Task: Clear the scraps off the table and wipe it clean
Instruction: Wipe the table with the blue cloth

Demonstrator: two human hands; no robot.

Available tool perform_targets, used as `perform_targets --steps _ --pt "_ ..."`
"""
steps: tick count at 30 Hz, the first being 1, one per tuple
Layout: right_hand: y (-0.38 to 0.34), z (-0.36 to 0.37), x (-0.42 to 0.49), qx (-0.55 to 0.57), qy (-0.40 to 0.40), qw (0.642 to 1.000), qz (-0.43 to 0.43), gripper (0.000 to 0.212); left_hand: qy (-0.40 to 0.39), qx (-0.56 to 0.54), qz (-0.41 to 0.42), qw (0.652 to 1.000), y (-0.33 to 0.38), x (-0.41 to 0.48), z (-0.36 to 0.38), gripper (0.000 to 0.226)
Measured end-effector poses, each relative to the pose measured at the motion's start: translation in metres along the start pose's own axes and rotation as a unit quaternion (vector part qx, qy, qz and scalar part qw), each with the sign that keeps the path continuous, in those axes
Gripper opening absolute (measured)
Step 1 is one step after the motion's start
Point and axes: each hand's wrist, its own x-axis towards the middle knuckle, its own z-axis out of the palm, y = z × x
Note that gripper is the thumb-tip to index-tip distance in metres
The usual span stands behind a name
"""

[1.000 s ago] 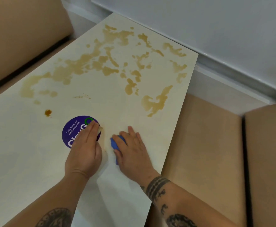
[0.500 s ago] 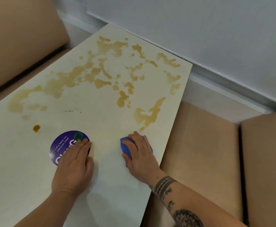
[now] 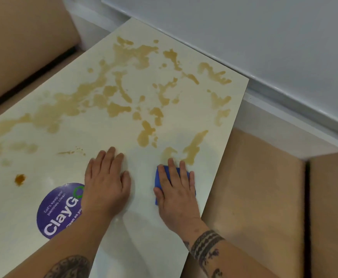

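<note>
— What is seen of the place?

— A pale desk [image 3: 112, 125] is set against a grey-white wall [image 3: 264, 37], with tan upholstered benches [image 3: 254, 193] on either side. It is spread with brown spilled liquid [image 3: 124, 91].

— And the hands?

— The right hand [image 3: 177, 194] is laid flat, fingers straight and slightly fanned, and a folded blue cloth [image 3: 161, 174] is pressed under it near the desk's right edge. The left hand [image 3: 108, 182] is spread flat on the bare surface just beside it, nothing held.

— What has changed?

— Over the last second the cloth has been carried right and forward, to the lip of the nearest brown patch [image 3: 188, 151]. The left hand has been shifted off the purple round sticker [image 3: 60, 211], which is now covered only at its edge by the wrist. It is judged that wiping has barely begun; nearly all the spill is left.

— What else is around, and what is in the way?

— A dark orange blob [image 3: 19, 179] lies alone to the left, with thin streaks [image 3: 69, 151] beyond. Nothing solid blocks the cloth; liquid may be pushed over the near right edge onto the bench.
</note>
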Motion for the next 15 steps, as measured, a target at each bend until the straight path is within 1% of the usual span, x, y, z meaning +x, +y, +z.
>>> perform_targets --steps 1,4,5,6,8,11,12,14,15 --pt "0.007 -0.001 0.008 -0.001 0.006 1.0 0.021 0.061 -0.003 0.003 -0.002 1.0 0.0 0.0 0.0 0.058" --pt "0.009 -0.009 0.061 0.013 0.022 0.99 0.138 0.065 -0.006 0.011 -0.006 1.0 0.002 0.002 -0.001 0.058" --pt "0.005 -0.012 0.079 0.022 0.018 0.987 0.159 0.065 -0.006 0.011 -0.007 1.0 0.001 0.002 -0.001 0.058" --pt "-0.001 -0.014 0.091 0.027 0.014 0.986 0.163 0.065 -0.007 0.009 -0.008 1.0 0.001 0.001 -0.001 0.058" --pt "-0.01 -0.013 0.096 0.037 0.016 0.992 0.118 0.063 -0.007 0.007 -0.011 1.0 0.001 0.001 -0.001 0.058" --pt "-0.009 -0.011 0.055 0.034 0.005 0.999 0.003 0.061 -0.013 0.014 -0.013 1.0 0.003 0.001 -0.002 0.059" --pt "-0.003 -0.012 0.04 0.03 -0.006 0.999 -0.023 0.06 -0.012 0.016 -0.014 1.0 0.003 0.001 -0.002 0.059" --pt "0.014 -0.011 0.036 0.027 -0.022 0.999 -0.031 0.06 -0.01 0.018 -0.014 1.0 0.003 0.001 -0.002 0.058" --pt "0.018 -0.013 0.046 0.023 -0.017 0.999 -0.014 0.061 -0.01 0.018 -0.015 1.0 0.003 0.001 -0.003 0.058"
